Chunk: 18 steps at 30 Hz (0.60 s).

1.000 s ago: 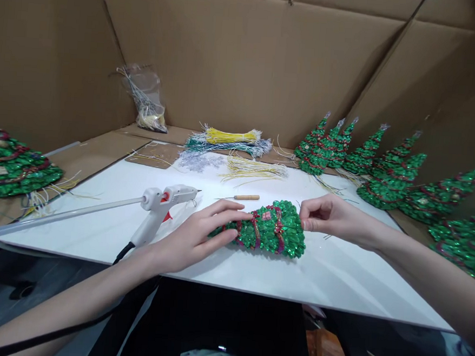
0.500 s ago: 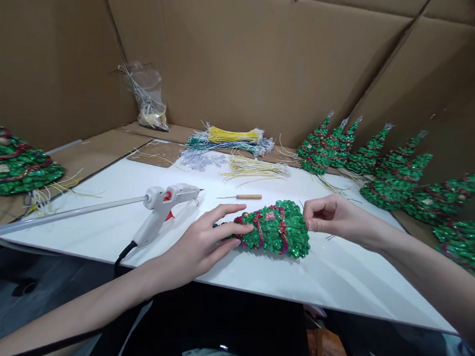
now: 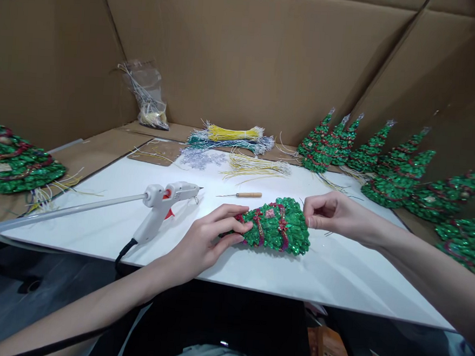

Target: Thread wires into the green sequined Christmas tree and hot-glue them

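From where I stand, the work is in the lower middle of the frame, where a small green tinsel tree wound with red garland lies on its side on a white board, its wide base toward the right. The left hand reaches up from the lower left and grasps the narrow end, thumb on the near side, fingers laid over the top. The right hand, coming in from the right, has thumb and fingers pinched together at the edge of the base; I can't tell what, if anything, is between them. Left of centre sits a white glue gun with a red trigger, nozzle pointing right. An awl with a wooden handle lies just beyond the tree. Past it, at upper centre, are loose yellow wires and a tied yellow bundle. More decorated trees crowd the right side.
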Motion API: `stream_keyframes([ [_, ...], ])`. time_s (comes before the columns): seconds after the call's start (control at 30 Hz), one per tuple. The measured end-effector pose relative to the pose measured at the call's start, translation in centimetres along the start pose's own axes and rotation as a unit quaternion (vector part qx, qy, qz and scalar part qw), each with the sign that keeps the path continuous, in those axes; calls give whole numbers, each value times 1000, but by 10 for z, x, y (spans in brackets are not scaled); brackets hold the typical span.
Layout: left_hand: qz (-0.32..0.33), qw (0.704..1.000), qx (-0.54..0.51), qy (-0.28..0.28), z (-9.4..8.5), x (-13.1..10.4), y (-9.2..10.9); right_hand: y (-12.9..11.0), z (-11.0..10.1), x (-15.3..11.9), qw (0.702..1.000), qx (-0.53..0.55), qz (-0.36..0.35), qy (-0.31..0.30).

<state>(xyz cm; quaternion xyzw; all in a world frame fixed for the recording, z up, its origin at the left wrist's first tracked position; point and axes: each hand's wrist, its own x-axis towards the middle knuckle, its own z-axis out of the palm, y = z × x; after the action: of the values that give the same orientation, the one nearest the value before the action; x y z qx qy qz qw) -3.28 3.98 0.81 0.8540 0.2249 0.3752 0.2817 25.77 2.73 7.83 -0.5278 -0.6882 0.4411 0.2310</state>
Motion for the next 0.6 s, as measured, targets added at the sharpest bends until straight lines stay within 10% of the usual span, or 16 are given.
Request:
stream_keyframes([
  [0.6,25,999,25,-2,-2,-1,-4,2,3,-1,1000,-2,9,22],
])
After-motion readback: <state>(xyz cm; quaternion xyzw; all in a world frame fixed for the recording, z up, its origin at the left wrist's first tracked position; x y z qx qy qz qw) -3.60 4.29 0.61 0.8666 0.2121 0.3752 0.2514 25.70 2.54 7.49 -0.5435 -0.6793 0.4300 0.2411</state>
